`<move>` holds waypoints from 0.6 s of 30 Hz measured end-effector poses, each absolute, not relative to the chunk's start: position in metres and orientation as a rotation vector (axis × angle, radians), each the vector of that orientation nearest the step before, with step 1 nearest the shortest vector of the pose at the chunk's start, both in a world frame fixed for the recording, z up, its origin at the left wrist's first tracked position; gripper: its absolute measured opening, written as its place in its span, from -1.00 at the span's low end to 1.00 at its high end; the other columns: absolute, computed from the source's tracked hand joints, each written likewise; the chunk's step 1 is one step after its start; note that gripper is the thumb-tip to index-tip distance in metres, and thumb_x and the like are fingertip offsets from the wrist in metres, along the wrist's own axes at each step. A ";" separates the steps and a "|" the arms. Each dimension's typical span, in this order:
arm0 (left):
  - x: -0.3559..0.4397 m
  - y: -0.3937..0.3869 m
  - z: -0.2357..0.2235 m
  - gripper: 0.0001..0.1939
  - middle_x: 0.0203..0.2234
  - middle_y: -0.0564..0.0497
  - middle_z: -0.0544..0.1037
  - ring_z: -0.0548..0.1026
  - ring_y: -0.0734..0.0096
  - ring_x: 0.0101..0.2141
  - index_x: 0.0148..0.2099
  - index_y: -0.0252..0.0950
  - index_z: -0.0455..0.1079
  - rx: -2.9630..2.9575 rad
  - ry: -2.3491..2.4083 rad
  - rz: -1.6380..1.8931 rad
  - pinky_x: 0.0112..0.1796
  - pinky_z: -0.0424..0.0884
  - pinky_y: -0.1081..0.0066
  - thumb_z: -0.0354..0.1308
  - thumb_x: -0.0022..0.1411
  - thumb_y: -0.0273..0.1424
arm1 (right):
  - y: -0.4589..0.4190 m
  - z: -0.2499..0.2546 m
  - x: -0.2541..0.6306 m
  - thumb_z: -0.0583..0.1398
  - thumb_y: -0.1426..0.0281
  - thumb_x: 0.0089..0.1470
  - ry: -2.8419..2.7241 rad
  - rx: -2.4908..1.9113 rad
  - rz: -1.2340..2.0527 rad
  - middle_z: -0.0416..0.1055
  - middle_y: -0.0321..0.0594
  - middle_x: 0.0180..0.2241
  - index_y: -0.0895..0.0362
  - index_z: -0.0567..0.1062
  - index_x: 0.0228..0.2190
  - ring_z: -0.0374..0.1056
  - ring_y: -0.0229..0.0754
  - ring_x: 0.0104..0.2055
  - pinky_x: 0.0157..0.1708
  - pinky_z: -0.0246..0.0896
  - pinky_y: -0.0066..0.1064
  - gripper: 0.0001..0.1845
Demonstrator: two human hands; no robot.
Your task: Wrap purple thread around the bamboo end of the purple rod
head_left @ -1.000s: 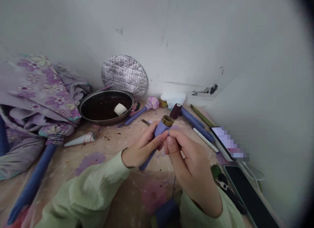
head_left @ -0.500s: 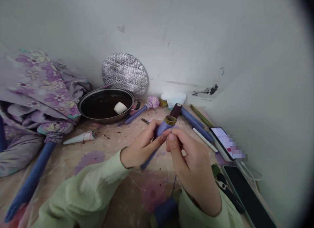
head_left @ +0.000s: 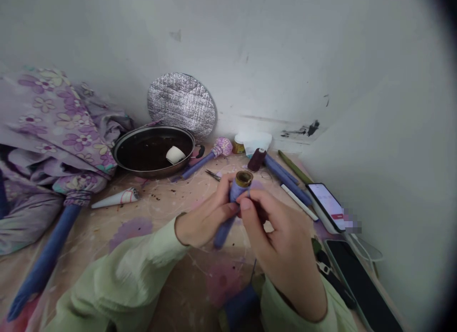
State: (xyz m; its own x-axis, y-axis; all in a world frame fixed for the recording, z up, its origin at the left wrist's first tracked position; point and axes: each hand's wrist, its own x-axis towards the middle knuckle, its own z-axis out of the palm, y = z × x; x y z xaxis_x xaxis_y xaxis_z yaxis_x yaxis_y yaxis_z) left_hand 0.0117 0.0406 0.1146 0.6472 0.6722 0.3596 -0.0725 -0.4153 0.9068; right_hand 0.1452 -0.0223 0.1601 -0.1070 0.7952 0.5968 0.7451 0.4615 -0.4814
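Observation:
My left hand (head_left: pixel 204 217) is wrapped round a blue-purple wrapped stick (head_left: pixel 231 206) with a brownish-gold cap at its upper end. My right hand (head_left: pixel 282 249) pinches the purple covering just under that cap, thumb and forefinger pressed together. Both hands are held above the floor in the middle of the view. A dark thread hangs down below the hands toward a blue spool (head_left: pixel 241 304) near my lap.
A dark pan (head_left: pixel 153 151) holding a white cup (head_left: pixel 174 155) sits at the back with a silver quilted disc (head_left: pixel 182 106) behind it. Several blue sticks, a maroon thread spool (head_left: pixel 256 159), scissors (head_left: pixel 213 175), two phones (head_left: pixel 330 206) and flowered fabric (head_left: pixel 53 118) lie around.
The stick has tipped more upright in my left hand, its cap shifting slightly left and up. My right hand's pinch has slid along just beneath the cap.

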 end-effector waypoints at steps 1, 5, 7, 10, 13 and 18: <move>0.012 0.040 0.114 -0.60 -0.04 -0.06 0.27 0.27 0.31 -0.06 0.16 -0.20 -0.05 1.818 0.478 0.901 0.02 0.12 0.23 -0.18 0.30 -0.33 | -0.023 0.160 0.145 0.07 0.49 0.09 -1.857 -1.296 0.075 0.37 -0.33 -0.58 0.16 0.39 -0.43 0.29 -0.33 -0.57 -0.56 0.11 -0.51 -0.88; 0.015 0.039 0.116 -0.68 -0.15 -0.05 0.33 0.30 0.34 -0.14 0.07 -0.23 0.11 1.823 0.498 0.939 -0.01 0.18 0.29 -0.20 0.32 -0.28 | -0.024 0.161 0.145 0.04 0.48 0.11 -1.861 -1.310 0.087 0.38 -0.31 -0.57 0.16 0.41 -0.40 0.28 -0.32 -0.57 -0.56 0.13 -0.50 -0.85; 0.016 0.039 0.117 -0.72 -0.27 -0.01 0.34 0.31 0.37 -0.23 0.00 -0.23 0.16 1.813 0.504 0.964 -0.10 0.25 0.33 -0.16 0.31 -0.25 | -0.024 0.161 0.145 0.01 0.49 0.12 -1.863 -1.324 0.109 0.39 -0.29 -0.56 0.16 0.41 -0.42 0.27 -0.33 -0.58 -0.57 0.13 -0.51 -0.81; 0.016 0.040 0.117 -0.76 -0.35 0.02 0.31 0.30 0.42 -0.31 -0.06 -0.23 0.15 1.767 0.482 0.967 -0.19 0.28 0.36 -0.10 0.28 -0.24 | -0.024 0.163 0.146 -0.01 0.49 0.13 -1.860 -1.337 0.138 0.38 -0.28 -0.56 0.17 0.41 -0.44 0.24 -0.35 -0.61 -0.60 0.10 -0.51 -0.78; 0.017 0.041 0.117 -0.78 -0.33 0.01 0.29 0.29 0.45 -0.33 -0.11 -0.24 0.13 1.669 0.445 0.971 -0.22 0.28 0.37 -0.02 0.25 -0.27 | -0.023 0.163 0.146 -0.01 0.49 0.13 -1.856 -1.340 0.154 0.35 -0.28 -0.58 0.18 0.39 -0.48 0.22 -0.35 -0.63 -0.62 0.07 -0.51 -0.77; 0.021 0.040 0.114 -0.79 -0.36 0.05 0.29 0.30 0.49 -0.36 -0.19 -0.22 0.08 1.546 0.398 1.054 -0.30 0.27 0.45 0.06 0.21 -0.30 | -0.023 0.162 0.147 -0.01 0.49 0.13 -1.852 -1.344 0.160 0.31 -0.31 -0.62 0.18 0.38 -0.49 0.19 -0.37 -0.65 -0.63 0.06 -0.51 -0.77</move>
